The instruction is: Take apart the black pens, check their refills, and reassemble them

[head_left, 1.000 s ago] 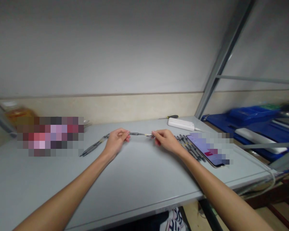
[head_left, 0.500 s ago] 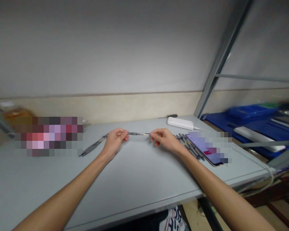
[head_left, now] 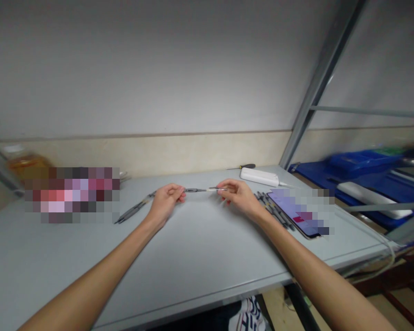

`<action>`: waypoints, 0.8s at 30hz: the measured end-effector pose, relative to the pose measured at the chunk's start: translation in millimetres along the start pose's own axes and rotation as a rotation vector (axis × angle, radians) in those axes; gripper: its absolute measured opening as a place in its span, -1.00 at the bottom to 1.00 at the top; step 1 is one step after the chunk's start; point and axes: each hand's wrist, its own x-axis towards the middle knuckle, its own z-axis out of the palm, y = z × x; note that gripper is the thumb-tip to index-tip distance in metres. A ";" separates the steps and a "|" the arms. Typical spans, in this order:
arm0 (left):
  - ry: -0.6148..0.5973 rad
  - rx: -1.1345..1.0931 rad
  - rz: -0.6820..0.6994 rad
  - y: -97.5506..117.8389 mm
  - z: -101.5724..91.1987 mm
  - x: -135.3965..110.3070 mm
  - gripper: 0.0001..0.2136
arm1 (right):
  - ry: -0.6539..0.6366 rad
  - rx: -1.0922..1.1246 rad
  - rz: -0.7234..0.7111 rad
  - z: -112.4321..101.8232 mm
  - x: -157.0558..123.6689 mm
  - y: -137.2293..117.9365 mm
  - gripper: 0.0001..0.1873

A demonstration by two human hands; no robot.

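Note:
My left hand [head_left: 167, 202] is closed around the barrel of a grey pen [head_left: 193, 190], held just above the grey table [head_left: 193, 257]. My right hand [head_left: 237, 196] pinches a thin pale refill [head_left: 216, 189] that sticks out of the pen's end. Behind my left hand a few more pens [head_left: 134, 210] lie in a slanted line on the table. By my right wrist lies a row of several dark pens [head_left: 274, 209].
A phone [head_left: 298, 212] with a lit screen lies right of the pen row. A white power bank [head_left: 259, 176] and a small screwdriver [head_left: 243, 167] sit at the back. Blue trays [head_left: 362, 170] fill a shelf at right, behind a slanted metal strut [head_left: 317, 87].
My right hand has shifted slightly right and up, and more of the pale refill now shows between the two hands. My left hand has stayed in place.

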 end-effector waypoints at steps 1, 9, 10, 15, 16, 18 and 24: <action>-0.012 0.009 0.000 -0.6 0.0 0.2 -0.71 | 0.027 -0.026 -0.026 -0.6 0.3 0.2 -0.67; 0.050 0.499 0.172 6.1 0.4 -4.5 -0.63 | 0.133 -0.143 -0.135 0.2 0.0 -2.3 -0.77; 0.077 0.542 0.190 7.3 0.7 -5.1 -0.62 | 0.138 -0.132 -0.139 0.2 -0.2 -2.4 -0.77; 0.141 0.484 0.174 3.9 -4.0 -0.8 -0.61 | 0.167 -0.087 -0.128 -1.3 0.5 -2.2 -0.76; 0.155 0.463 0.169 2.2 -6.2 1.1 -0.62 | 0.179 -0.077 -0.130 -1.9 1.1 -2.3 -0.75; 0.177 0.447 0.163 -0.3 -10.8 4.6 -0.63 | 0.211 -0.059 -0.135 -3.3 2.3 -2.8 -0.74; 0.226 0.459 0.155 -0.4 -19.5 9.2 -0.63 | 0.289 -0.057 -0.112 -7.8 3.7 -6.4 -0.71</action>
